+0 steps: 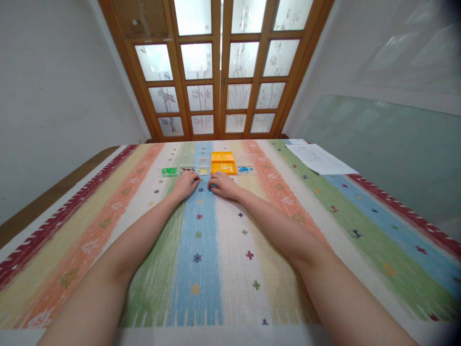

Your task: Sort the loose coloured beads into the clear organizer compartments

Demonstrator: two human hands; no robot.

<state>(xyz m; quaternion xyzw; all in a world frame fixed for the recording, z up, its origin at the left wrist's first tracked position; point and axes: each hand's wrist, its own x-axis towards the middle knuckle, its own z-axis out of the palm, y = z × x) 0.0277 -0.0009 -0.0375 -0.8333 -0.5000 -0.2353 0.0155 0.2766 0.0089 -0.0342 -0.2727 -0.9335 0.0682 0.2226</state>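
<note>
Both hands meet the striped cloth near its far end, a small gap between them. My left hand point(187, 184) is closed, fingers curled down, just in front of a clear box of dark red-brown pieces point(188, 170); whatever its fingertips hold, if anything, is hidden. My right hand point(224, 185) is closed too, with small blue pieces point(212, 188) showing at its fingertips. Behind it stands an open orange box point(223, 157) with white bits inside. Clear boxes hold green pieces point(169, 171), yellow pieces point(203, 171) and blue pieces point(245, 169).
The table wears a striped, patterned cloth point(196, 235). Printed paper sheets point(320, 159) lie at the far right. Wooden doors with frosted panes point(239, 96) rise beyond the table, and a pale glass sheet point(382, 144) is along the right wall.
</note>
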